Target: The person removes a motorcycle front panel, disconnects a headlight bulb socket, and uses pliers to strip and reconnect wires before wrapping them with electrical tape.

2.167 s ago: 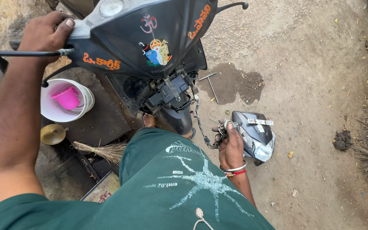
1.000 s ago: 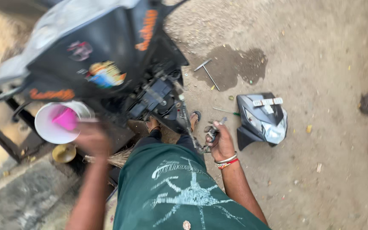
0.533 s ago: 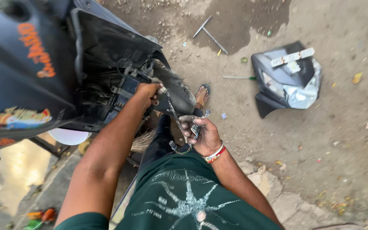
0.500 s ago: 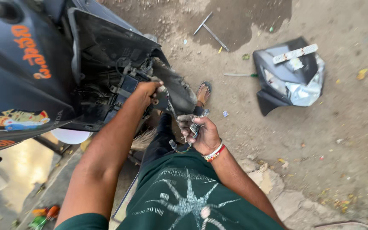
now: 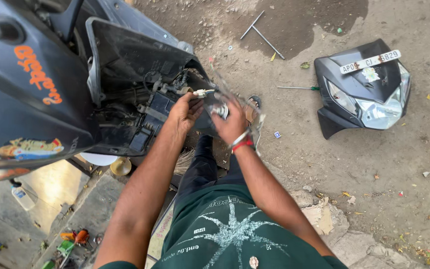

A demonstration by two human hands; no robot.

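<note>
- Far left: scooter front body (image 5: 31, 99), dark blue-black w/ orange lettering & a coloured sticker low down; its nose is opened up, wiring & black parts bared inside the open cavity (image 5: 140, 104).
- Bottom left, on the stone paving: small clear bottle (image 5: 22, 195); a few bright bits, orange & green, near the frame's lower edge (image 5: 73, 238).
- Under the scooter: white bowl edge (image 5: 98, 159) & a small brass-coloured dish (image 5: 120, 166) just beside it.
- Left hand (image 5: 185, 110) reaches up into the cavity mouth, fingers curled, pinching a small white connector (image 5: 201, 92). Connector's long axis runs roughly left-right, free end pointing right toward the other hand.
- Right hand (image 5: 231, 122), red & white bands at the wrist, is closed round a small shiny part (image 5: 220, 110) just right of the connector; can't tell exactly what the part is. Hands nearly touching, both right at the cavity's right edge.
- Person wears a green shirt w/ pale star-like print; sandalled foot (image 5: 251, 107) just beyond the right hand.
- Centre top, on dirt: T-shaped metal wrench (image 5: 262, 34) by a dark wet patch.
- Right of that: thin screwdriver (image 5: 299, 88), green handle, lying left-right.
- Far right: detached headlamp cowl (image 5: 367, 89), dark grey, lamp facing up, well apart from the hands.
</note>
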